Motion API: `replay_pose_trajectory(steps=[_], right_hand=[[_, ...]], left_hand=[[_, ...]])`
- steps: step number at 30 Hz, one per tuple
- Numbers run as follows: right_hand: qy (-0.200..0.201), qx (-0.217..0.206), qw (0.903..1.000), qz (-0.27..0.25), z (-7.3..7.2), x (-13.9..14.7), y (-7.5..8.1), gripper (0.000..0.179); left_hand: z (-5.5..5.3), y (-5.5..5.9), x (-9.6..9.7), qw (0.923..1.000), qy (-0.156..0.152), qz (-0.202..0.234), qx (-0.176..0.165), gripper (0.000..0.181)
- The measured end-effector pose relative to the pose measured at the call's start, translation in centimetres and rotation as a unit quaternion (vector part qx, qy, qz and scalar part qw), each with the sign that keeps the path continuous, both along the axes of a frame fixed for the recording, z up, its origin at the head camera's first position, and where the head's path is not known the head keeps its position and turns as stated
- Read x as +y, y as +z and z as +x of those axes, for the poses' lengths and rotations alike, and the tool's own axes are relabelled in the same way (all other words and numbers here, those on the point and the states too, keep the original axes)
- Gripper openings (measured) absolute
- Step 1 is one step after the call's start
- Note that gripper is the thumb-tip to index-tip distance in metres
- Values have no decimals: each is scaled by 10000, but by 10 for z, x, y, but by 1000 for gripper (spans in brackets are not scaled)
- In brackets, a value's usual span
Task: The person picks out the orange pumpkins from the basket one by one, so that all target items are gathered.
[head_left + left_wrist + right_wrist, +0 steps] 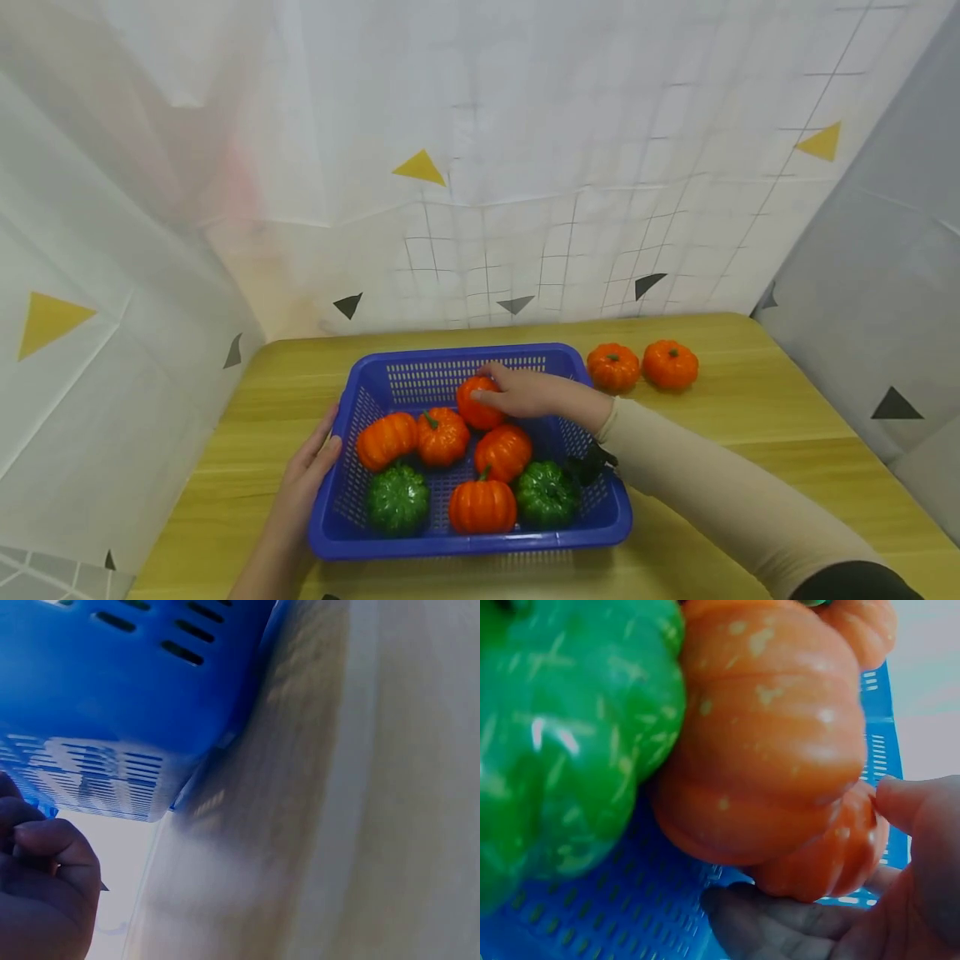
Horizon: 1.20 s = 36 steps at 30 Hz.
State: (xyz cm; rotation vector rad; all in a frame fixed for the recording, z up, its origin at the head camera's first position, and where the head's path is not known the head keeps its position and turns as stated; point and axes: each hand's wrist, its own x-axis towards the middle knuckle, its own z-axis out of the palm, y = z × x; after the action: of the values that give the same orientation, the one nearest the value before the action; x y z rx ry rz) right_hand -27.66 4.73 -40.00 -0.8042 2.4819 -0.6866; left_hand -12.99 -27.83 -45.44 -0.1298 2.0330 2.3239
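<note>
A blue plastic basket with slotted walls holds several orange pumpkins and two green ones. Inside it toward the back, my right hand grips a small orange pumpkin, thumb on one side and fingers on the other. In the right wrist view, that pumpkin is partly hidden by a nearer orange pumpkin, with a green pumpkin beside it. My left hand holds the basket's left rim, thumb at the edge. The left wrist view shows its fingers bent by the slotted wall.
Two more orange pumpkins, one next to the basket's back right corner and another farther right, sit on the wooden table. White patterned sheets hang behind and at both sides.
</note>
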Motion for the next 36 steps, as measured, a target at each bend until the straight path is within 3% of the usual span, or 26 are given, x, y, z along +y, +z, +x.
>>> replay_pose_trajectory(steps=[7, 14, 20, 27, 31, 36], right_hand=[[-17, -345, 9992, -212, -3, 0, -5, 55], [-54, -835, 9953, -498, -3, 4, -3, 63], [78, -1418, 9854, -944, -3, 8, -5, 57], [289, -1369, 9853, -983, -4, 9, -5, 51], [288, -1324, 9853, -1042, -1, 13, -1, 62], [88, -1316, 9838, -1215, 1, 20, 6, 92]], left_hand=[[0, 1, 1, 9999, 56, 68, -122, 57], [-1, 2, 2, 9999, 59, 21, -137, 58], [-1, 2, 1, 9997, 75, 52, -215, 57], [0, 1, 1, 9997, 50, 103, -226, 57], [0, 2, 1, 9995, 35, 154, -263, 58], [1, 2, 1, 9997, 18, 185, -135, 57]])
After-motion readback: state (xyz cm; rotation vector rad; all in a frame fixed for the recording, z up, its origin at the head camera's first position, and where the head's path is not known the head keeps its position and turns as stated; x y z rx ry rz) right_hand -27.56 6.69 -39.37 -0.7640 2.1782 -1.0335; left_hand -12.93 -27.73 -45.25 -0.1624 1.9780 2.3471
